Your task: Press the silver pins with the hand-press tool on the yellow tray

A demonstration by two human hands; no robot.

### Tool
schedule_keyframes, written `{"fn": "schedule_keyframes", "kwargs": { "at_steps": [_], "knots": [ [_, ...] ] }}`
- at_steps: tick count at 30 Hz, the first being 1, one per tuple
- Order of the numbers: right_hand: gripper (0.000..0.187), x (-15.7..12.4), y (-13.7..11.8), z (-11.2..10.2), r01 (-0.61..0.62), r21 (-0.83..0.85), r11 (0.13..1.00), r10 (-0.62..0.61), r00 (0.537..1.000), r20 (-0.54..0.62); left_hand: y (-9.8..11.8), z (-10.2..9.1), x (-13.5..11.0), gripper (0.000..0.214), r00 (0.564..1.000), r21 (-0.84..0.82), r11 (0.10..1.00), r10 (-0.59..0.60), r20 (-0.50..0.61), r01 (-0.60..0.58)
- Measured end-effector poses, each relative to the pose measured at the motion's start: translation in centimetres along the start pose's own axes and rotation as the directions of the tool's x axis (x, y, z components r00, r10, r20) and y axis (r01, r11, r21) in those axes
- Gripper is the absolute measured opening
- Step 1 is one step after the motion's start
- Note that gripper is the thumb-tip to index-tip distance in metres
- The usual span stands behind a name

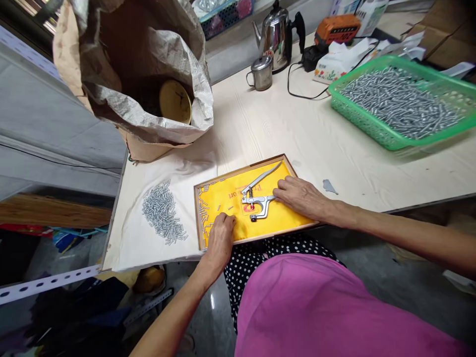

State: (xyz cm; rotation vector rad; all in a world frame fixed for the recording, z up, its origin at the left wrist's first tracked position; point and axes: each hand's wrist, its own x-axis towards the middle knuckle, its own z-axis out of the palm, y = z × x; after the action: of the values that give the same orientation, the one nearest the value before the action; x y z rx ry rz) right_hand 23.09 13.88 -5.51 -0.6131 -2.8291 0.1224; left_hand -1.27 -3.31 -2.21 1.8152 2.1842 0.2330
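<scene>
A shallow tray [256,238] with a yellow lining lies at the table's front edge. On the lining rest silver snap-fastener pliers [263,204], their handles spread apart and the upper one free. My right hand [299,196] is closed around the end of the lower handle. Inside the tray's lower left part, my left hand [222,233] has its fingers curled and pinched together; what they hold, if anything, is hidden. Small metal pins [204,213] line the tray's left side, and a few lie loose near my left fingers.
Left of the tray, a pile of small metal pins [161,210] lies on white cloth. A large paper sack [159,144] stands behind it. A green basket [394,141] of metal pieces is at right. Kettle [275,39], metal cup [261,74] and orange battery [336,29] stand farther back.
</scene>
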Motion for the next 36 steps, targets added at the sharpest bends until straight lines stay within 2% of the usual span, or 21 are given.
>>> {"fn": "schedule_keyframes", "kwargs": {
  "at_steps": [2,4,5,7,9,11,15,19,29,36],
  "knots": [
    [0.024,0.1,0.0,-0.4,0.025,0.047,0.999,-0.025,1.000,0.016,0.3,-0.3,0.1,0.021,0.998,-0.113,0.992,-0.062,-0.033,0.058],
    [0.025,0.3,-0.2,-0.7,0.053,0.090,0.995,-0.056,0.998,0.031,0.5,-0.7,0.7,0.014,0.980,-0.334,0.924,-0.199,-0.007,0.186],
    [0.025,0.4,-0.4,-0.7,0.061,0.102,0.993,-0.065,0.997,0.036,0.7,-0.9,1.0,0.012,0.959,-0.464,0.844,-0.279,0.053,0.271],
    [0.026,0.8,-1.0,-0.6,0.065,0.107,0.992,-0.072,0.996,0.056,1.1,-1.1,1.7,0.019,0.895,-0.665,0.610,-0.386,0.224,0.430],
    [0.025,1.2,-1.6,-0.5,0.063,0.107,0.992,-0.073,0.993,0.093,1.5,-1.2,2.2,0.032,0.840,-0.754,0.407,-0.410,0.354,0.516],
    [0.024,1.5,-2.1,-0.4,0.049,0.112,0.992,-0.064,0.989,0.136,2.1,-1.1,2.4,0.041,0.813,-0.776,0.312,-0.416,0.407,0.549],
    [0.020,1.8,-2.4,-0.6,0.013,0.118,0.993,-0.034,0.984,0.174,2.9,-0.9,2.3,0.046,0.774,-0.754,0.268,-0.433,0.461,0.599],
    [0.020,1.7,-2.3,-0.5,0.006,0.114,0.994,-0.025,0.986,0.164,3.1,-0.7,2.2,0.043,0.765,-0.753,0.259,-0.452,0.460,0.605],
    [0.019,1.2,-2.7,-0.1,0.032,0.084,0.996,-0.042,0.992,0.115,3.7,-0.5,1.7,0.028,0.755,-0.717,0.326,-0.506,0.417,0.616],
    [0.017,1.0,-3.3,-0.6,0.041,0.039,0.998,-0.045,0.993,0.107,4.3,-1.4,2.0,0.020,0.700,-0.685,0.264,-0.515,0.495,0.679]
  ]
}}
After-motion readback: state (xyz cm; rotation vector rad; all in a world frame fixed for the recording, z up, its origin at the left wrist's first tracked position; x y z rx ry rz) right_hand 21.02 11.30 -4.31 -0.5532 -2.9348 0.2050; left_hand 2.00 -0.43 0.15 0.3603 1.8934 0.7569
